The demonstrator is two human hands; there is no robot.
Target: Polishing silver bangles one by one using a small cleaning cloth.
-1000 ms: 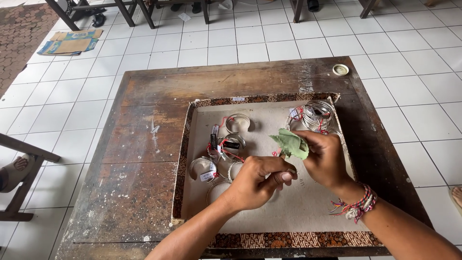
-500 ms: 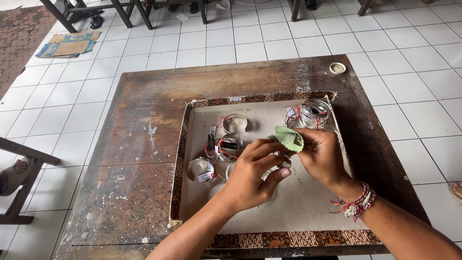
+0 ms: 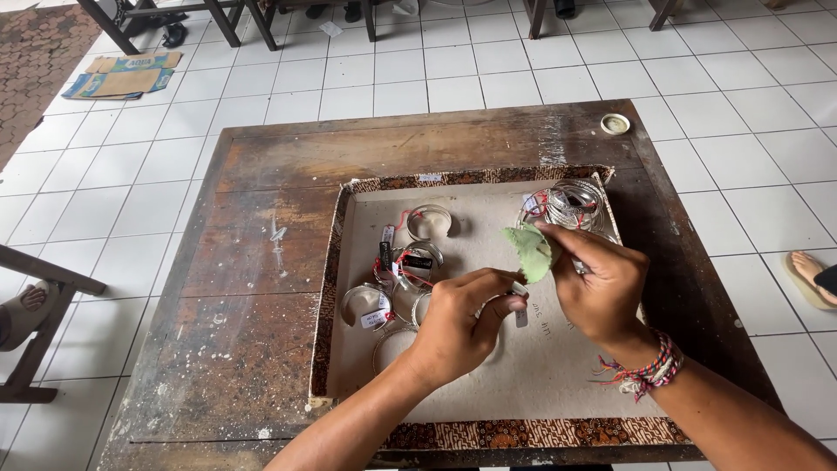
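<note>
Right hand [image 3: 602,292] pinching green cloth [image 3: 530,253]. Left hand [image 3: 458,327] curling shut on a tagged bangle [image 3: 516,296], just under the cloth, over the tray [image 3: 558,384]

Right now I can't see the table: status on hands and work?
Left hand pinches a small silver piece. Right hand holds green cloth against it. Bangles lie in tray, clear of hands.

A worn brown wooden table [image 3: 261,349] is seen; a shallow batik-edged cardboard tray [image 3: 540,384] and small round white lid [image 3: 615,124] are laid on it.
</note>
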